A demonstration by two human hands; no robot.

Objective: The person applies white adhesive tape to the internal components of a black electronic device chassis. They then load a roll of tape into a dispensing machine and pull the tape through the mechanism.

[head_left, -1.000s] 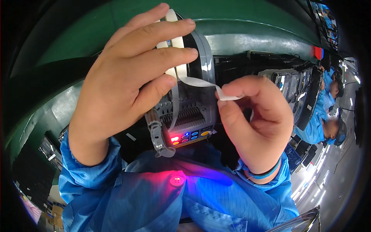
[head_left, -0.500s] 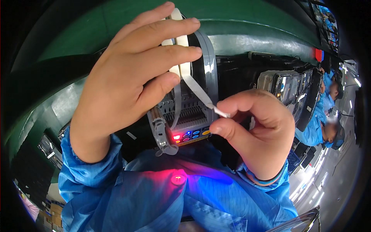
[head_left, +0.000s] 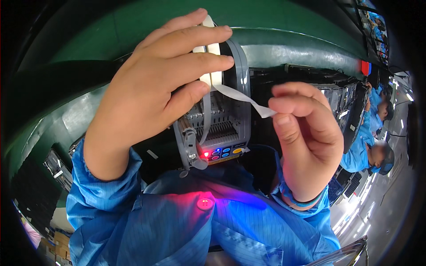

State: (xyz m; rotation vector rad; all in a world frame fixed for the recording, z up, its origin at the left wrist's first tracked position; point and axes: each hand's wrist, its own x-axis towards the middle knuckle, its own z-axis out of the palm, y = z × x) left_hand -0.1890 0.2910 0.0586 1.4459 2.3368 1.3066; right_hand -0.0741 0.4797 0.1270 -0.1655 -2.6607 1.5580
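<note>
A grey tape dispenser (head_left: 243, 102) with lit coloured buttons faces me, narrow tape rolls (head_left: 216, 48) standing in its top. My left hand (head_left: 153, 80) lies over the rolls with fingers spread and stretched out, its fingertips at their sides. From one roll a strip of white tape (head_left: 242, 96) runs to the right, slightly twisted. Its free end is pinched between thumb and forefinger of my right hand (head_left: 313, 137), right of the dispenser. A second strip (head_left: 207, 117) hangs from the rolls down into the dispenser's front.
Black trays with electronic parts (head_left: 344, 106) stand to the right. Two people in blue (head_left: 361, 148) are farther right. A dark part with a white label (head_left: 57, 168) lies at the left, and a small white strip (head_left: 152, 154) lies near my left wrist.
My right hand has moved up and to the right, drawing the tape strip tauter and more sideways. My left hand has shifted slightly right with the rolls, still spread over them.
</note>
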